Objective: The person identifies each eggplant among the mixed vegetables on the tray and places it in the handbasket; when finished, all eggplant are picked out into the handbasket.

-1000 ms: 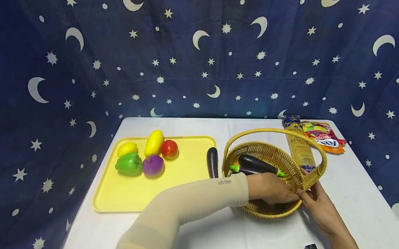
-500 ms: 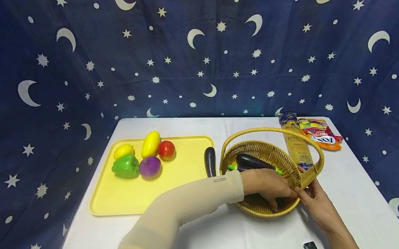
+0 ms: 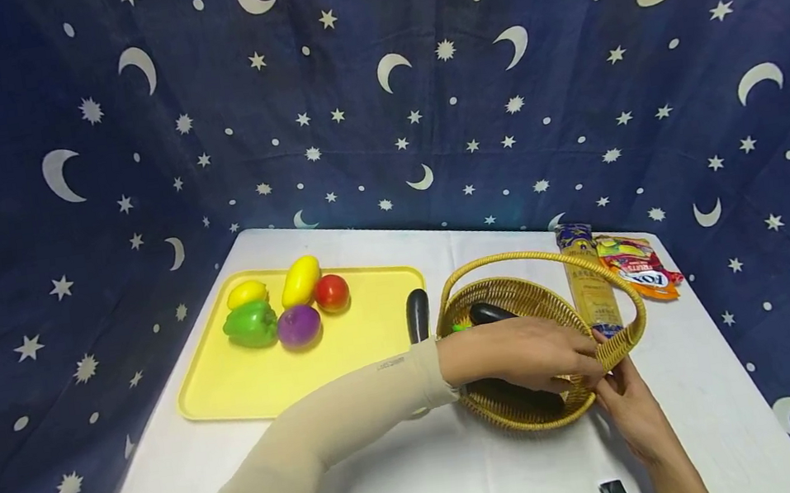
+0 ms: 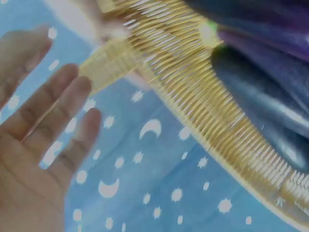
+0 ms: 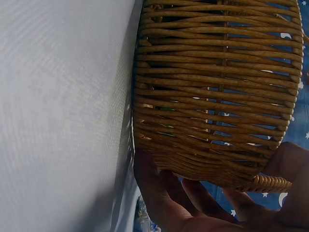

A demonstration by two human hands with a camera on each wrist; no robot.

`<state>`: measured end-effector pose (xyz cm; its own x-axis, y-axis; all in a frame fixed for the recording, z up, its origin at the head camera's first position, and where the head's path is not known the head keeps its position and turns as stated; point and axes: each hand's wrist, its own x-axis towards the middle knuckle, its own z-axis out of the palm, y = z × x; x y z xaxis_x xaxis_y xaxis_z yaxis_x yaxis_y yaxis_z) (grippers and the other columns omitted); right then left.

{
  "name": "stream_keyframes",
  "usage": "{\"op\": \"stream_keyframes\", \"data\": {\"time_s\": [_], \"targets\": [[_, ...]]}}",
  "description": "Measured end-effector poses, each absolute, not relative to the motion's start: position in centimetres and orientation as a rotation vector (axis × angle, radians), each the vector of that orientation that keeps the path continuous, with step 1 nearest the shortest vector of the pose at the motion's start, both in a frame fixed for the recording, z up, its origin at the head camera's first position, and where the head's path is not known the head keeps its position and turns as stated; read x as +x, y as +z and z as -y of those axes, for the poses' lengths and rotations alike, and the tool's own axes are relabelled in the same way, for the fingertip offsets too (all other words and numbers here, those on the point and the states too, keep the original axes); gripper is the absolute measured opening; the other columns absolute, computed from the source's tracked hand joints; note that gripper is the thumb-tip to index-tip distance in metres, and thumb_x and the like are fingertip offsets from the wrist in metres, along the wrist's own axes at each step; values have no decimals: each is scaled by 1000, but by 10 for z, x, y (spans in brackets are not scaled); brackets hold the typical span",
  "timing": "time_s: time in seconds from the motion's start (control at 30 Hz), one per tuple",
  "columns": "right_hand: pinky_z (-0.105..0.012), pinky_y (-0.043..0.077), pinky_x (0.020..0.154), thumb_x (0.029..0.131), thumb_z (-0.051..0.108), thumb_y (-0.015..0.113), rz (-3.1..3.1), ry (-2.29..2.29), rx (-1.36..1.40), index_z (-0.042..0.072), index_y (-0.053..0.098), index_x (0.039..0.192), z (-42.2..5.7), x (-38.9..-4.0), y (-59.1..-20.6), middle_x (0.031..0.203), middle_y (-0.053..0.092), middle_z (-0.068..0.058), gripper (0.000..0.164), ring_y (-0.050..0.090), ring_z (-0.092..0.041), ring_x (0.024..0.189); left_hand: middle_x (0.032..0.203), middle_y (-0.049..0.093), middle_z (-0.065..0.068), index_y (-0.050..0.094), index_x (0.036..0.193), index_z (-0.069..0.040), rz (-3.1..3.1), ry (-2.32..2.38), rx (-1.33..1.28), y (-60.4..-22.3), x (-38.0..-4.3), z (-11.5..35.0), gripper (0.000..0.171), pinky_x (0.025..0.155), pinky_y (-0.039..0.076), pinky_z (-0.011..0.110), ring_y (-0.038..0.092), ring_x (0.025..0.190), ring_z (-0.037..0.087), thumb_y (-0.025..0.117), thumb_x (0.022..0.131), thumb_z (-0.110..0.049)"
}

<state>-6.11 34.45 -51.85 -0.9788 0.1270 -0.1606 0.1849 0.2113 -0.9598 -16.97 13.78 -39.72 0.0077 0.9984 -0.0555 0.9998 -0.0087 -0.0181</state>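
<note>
A wicker basket [image 3: 547, 297] with a tall arched handle stands on the right half of the table. Several dark eggplants lie in it, one [image 3: 490, 313] toward the back and another [image 3: 523, 399] near the front rim; my left forearm hides part of them. My left hand [image 3: 521, 349] reaches across above the basket, and in the left wrist view its fingers [image 4: 65, 135] are spread and hold nothing. At the basket's right side my right hand [image 3: 640, 414] grips the rim by the handle's base. Its fingers [image 5: 154, 186] lie against the outer weave in the right wrist view.
Left of the basket, another eggplant [image 3: 417, 316] lies beside a yellow tray [image 3: 370, 341]. The tray bears a green pepper [image 3: 251, 324], a purple round vegetable [image 3: 299, 326], a tomato [image 3: 332, 293] and two yellow fruits. Behind the basket are a pasta packet [image 3: 591, 287] and a candy bag [image 3: 638, 269].
My left hand has let go of an eggplant, which now lies near the basket's front, and has risen with its fingers straightened. My right hand has kept its grip on the basket.
</note>
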Motion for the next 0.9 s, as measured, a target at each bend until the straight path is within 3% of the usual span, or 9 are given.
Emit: {"op": "stream_keyframes", "data": {"time_s": [0.07, 0.17, 0.3, 0.37, 0.43, 0.5, 0.6, 0.77, 0.9], "targets": [[-8, 52, 95, 114, 23, 49, -2392, -1940, 312, 30, 6, 173, -344, -62, -519, 171, 17, -26, 73, 51, 20, 119, 128, 66, -11, 68, 129, -28, -2262, 75, 2263, -387, -172, -116, 23, 105, 48, 20, 61, 119, 4, 63, 107, -32], [-7, 52, 95, 114, 15, 46, -2364, -1922, 353, 34, 6, 173, -344, -64, -519, 173, 16, -25, 73, 50, 14, 125, 119, 70, -9, 72, 123, -23, -2332, 424, 2282, -379, -181, -79, 20, 103, 49, 19, 63, 109, 4, 62, 106, -27], [-5, 50, 95, 114, 11, 45, -2320, -1872, 444, 41, 4, 172, -343, -66, -517, 178, 10, -24, 77, 40, -17, 150, 106, 75, -3, 75, 113, -14, -2375, 983, 2123, -382, -198, -32, 19, 93, 53, 17, 66, 96, 5, 59, 102, -13], [-3, 49, 94, 113, 10, 44, -2309, -1855, 486, 43, 4, 171, -344, -67, -516, 178, 9, -22, 78, 31, -30, 158, 100, 76, -1, 75, 113, -12, -2477, 1198, 1914, -388, -207, -15, 21, 81, 54, 17, 65, 86, 6, 57, 101, -8], [-2, 48, 93, 114, 10, 43, -2309, -1838, 518, 47, 3, 170, -344, -68, -514, 179, 6, -20, 78, 24, -35, 162, 96, 75, 0, 73, 116, -12, -2641, 1312, 1631, -396, -218, -5, 23, 73, 53, 18, 64, 81, 7, 56, 101, -6], [-2, 48, 93, 114, 11, 43, -2305, -1834, 534, 49, 3, 169, -345, -69, -512, 180, 5, -19, 78, 23, -36, 163, 93, 73, 1, 71, 119, -14, -2815, 1331, 1319, -406, -228, 2, 25, 68, 51, 21, 62, 76, 9, 56, 102, -7], [-1, 47, 93, 114, 10, 42, -2297, -1838, 530, 48, 1, 169, -346, -69, -512, 180, 2, -18, 79, 22, -36, 164, 97, 74, 4, 71, 122, -16, -3002, 1272, 923, -423, -241, 7, 25, 72, 54, 29, 65, 79, 15, 57, 101, -9], [-2, 48, 93, 114, 9, 43, -2298, -1857, 503, 44, 2, 171, -344, -67, -516, 179, 4, -21, 79, 25, -36, 162, 115, 70, 17, 67, 135, -12, -3027, 1062, 570, -450, -251, 13, 35, 83, 58, 44, 68, 94, 30, 62, 101, -20], [-4, 49, 93, 114, 13, 46, -2324, -1856, 471, 42, 4, 171, -344, -67, -517, 177, 9, -24, 77, 42, -12, 147, 135, 60, 26, 54, 154, -9, -2920, 869, 451, -471, -250, 12, 59, 96, 57, 50, 67, 108, 40, 64, 104, -38]]}}
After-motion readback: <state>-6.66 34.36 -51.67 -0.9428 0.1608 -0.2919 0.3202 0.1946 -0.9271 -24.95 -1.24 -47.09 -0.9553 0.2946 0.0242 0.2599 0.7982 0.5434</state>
